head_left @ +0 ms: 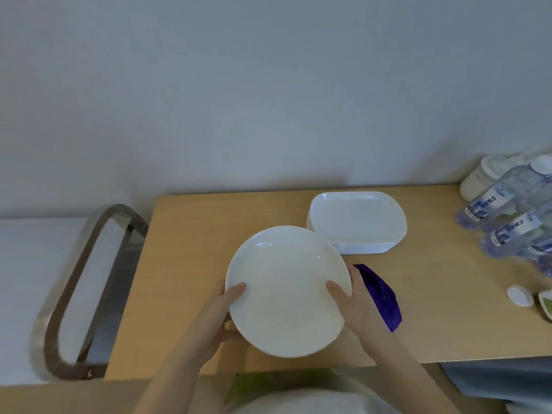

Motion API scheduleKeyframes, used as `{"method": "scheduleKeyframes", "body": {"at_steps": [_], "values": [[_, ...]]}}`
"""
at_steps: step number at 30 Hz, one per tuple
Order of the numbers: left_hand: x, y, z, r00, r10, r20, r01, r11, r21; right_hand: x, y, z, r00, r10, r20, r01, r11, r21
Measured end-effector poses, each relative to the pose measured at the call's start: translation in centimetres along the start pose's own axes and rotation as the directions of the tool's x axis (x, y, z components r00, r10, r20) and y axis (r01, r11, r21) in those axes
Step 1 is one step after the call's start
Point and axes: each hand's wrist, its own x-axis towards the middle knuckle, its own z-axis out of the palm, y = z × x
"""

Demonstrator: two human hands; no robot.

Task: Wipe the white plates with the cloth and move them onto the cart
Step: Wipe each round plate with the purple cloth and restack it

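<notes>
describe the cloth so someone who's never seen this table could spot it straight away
Start at the light wooden table against the wall, and find the round white plate held at its front edge by the left hand and right hand. The cloth lies flat on the wood just right of that plate, partly behind the right hand. It is the only deep purple thing there.

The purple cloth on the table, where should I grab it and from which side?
Pinch the purple cloth at its far pointed tip, coming from above. It lies flat on the table, and the right hand holding the round plate covers its near left edge.
</notes>
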Motion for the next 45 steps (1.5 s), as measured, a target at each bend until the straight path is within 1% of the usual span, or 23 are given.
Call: {"method": "scheduleKeyframes", "body": {"at_steps": [2,3,6,8,10,13,20,26,30,36,39,43,45], "values": [[0.2,-0.5,0.1,0.999,-0.004,0.037,0.008,0.996,-0.092,-0.1,0.1,0.0,0.996,0.075,0.053,-0.084,0.977,0.195],[0.3,-0.7,0.1,0.999,-0.003,0.048,0.009,0.992,-0.126,-0.1,0.2,0.0,0.994,0.088,0.071,-0.103,0.964,0.247],[0.7,-1.2,-0.1,0.997,0.012,0.072,-0.002,0.99,-0.142,0.1,0.6,0.0,0.99,0.095,0.101,-0.124,0.933,0.337],[1.0,-1.4,-0.1,0.999,0.018,0.047,-0.012,0.992,-0.122,0.3,0.8,0.1,0.99,0.103,0.096,-0.131,0.923,0.362],[1.3,-1.5,0.0,1.0,0.01,0.013,-0.009,0.994,-0.111,0.3,1.1,0.1,0.99,0.11,0.084,-0.133,0.92,0.367],[1.7,-1.5,-0.1,1.0,0.008,0.0,-0.008,0.996,-0.088,0.5,1.1,0.2,0.99,0.104,0.09,-0.13,0.923,0.362],[1.7,-0.5,-2.5,0.998,0.017,-0.054,-0.02,0.998,-0.056,1.7,-0.4,2.4,0.978,0.107,0.18,-0.17,0.906,0.387],[2.6,1.8,-6.7,0.995,0.035,-0.096,-0.041,0.998,-0.054,3.8,-2.9,6.5,0.959,0.047,0.28,-0.148,0.923,0.354],[3.6,3.5,-9.4,0.993,0.053,-0.101,-0.06,0.996,-0.066,5.9,-4.2,9.6,0.958,0.031,0.285,-0.12,0.947,0.299],[5.9,5.9,-13.1,0.993,0.039,-0.112,-0.045,0.998,-0.054,8.6,-6.6,13.4,0.955,0.091,0.282,-0.161,0.959,0.234],[7.0,7.2,-14.4,0.993,0.044,-0.113,-0.048,0.998,-0.034,9.7,-7.8,14.6,0.958,0.088,0.272,-0.153,0.961,0.229],[8.2,8.9,-15.6,0.994,0.051,-0.096,-0.054,0.998,-0.027,10.5,-9.0,15.8,0.963,0.041,0.267,-0.104,0.968,0.229],[8.7,9.4,-16.0,0.995,0.054,-0.089,-0.057,0.998,-0.032,10.7,-9.3,16.3,0.968,0.059,0.243,-0.115,0.967,0.226]]}}
